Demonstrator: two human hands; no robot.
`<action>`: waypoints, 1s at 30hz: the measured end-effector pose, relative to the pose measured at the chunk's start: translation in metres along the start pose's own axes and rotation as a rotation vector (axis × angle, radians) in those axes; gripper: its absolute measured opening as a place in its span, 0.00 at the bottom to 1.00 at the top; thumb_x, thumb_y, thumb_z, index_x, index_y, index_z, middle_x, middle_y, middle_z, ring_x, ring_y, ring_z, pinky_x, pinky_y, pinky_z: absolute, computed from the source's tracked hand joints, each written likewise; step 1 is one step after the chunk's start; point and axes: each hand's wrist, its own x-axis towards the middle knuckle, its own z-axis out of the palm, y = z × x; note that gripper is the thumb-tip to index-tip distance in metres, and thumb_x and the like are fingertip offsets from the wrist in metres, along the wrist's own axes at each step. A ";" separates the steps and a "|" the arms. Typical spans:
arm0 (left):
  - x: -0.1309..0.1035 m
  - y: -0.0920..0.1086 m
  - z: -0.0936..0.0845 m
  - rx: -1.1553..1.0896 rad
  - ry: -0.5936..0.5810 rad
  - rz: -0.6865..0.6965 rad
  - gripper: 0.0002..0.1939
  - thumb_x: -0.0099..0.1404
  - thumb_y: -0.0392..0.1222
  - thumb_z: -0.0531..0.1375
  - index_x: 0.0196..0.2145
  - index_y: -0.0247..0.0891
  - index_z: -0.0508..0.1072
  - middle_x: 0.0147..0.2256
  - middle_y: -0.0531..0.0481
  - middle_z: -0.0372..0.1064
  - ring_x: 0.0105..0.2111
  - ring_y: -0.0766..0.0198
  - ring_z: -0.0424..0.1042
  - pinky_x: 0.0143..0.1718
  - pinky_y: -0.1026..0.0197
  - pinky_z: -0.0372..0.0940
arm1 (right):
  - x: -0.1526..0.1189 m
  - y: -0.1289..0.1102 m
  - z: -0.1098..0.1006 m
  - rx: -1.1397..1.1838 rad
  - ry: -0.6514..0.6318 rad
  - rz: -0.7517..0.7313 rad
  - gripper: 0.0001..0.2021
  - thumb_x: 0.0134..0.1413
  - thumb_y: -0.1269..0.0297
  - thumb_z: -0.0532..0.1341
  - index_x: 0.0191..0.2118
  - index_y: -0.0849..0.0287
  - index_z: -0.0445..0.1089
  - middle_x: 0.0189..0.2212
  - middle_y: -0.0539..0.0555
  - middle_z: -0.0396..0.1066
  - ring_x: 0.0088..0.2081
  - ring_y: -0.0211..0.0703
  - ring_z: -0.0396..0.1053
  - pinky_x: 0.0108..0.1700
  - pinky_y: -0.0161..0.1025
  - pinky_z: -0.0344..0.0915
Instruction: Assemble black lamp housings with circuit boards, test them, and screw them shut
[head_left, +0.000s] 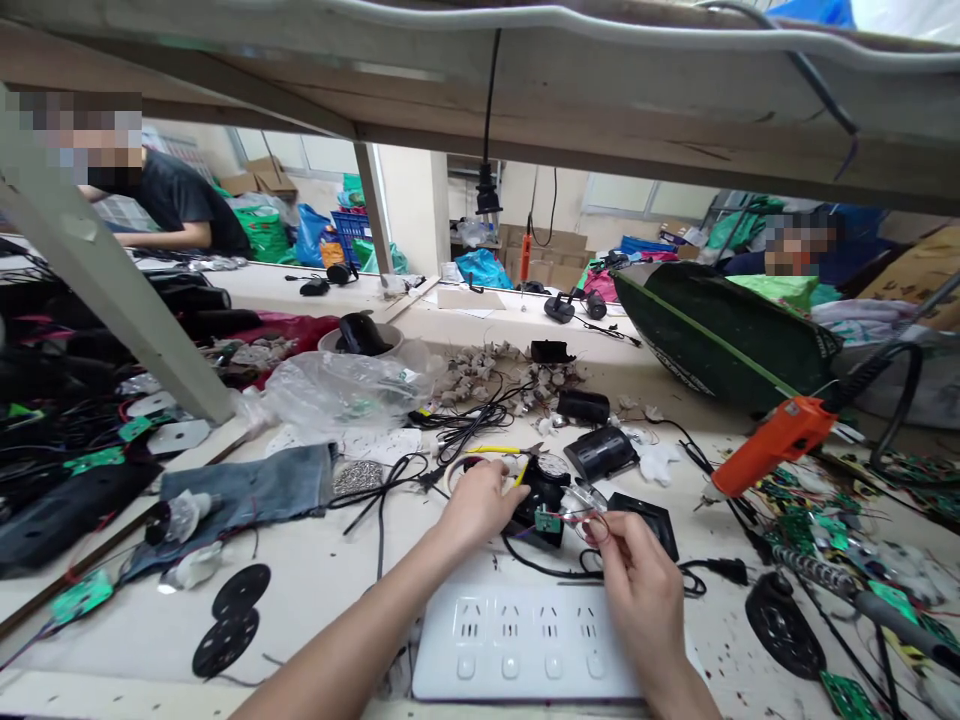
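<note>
My left hand (484, 500) is closed at the left side of a black device housing (541, 490), its fingertips near the yellow handle of a pair of pliers (491, 450); what it grips is partly hidden. Thin red wires (576, 518) are pinched between the fingers of my right hand (636, 565), running to a small green circuit board (547, 520) at the housing's front. Beside the board lies a clear, shiny part (583, 498). Below both hands is a white power strip (525, 640), partly covered by my right wrist.
An orange electric screwdriver (776, 445) hangs at the right above green circuit boards (814, 530). Black round plates (229, 640) and a blue cloth (255, 490) lie left. A slanted metal post (112, 260) stands at the left; a shelf (600, 100) spans overhead. People sit across the tables.
</note>
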 end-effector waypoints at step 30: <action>0.012 0.007 -0.033 -0.498 -0.033 -0.157 0.07 0.66 0.40 0.54 0.41 0.36 0.66 0.36 0.49 0.69 0.32 0.63 0.72 0.33 0.58 0.70 | -0.025 -0.014 -0.015 -0.155 0.265 -0.318 0.05 0.62 0.75 0.55 0.40 0.60 0.67 0.35 0.59 0.72 0.34 0.41 0.74 0.36 0.33 0.73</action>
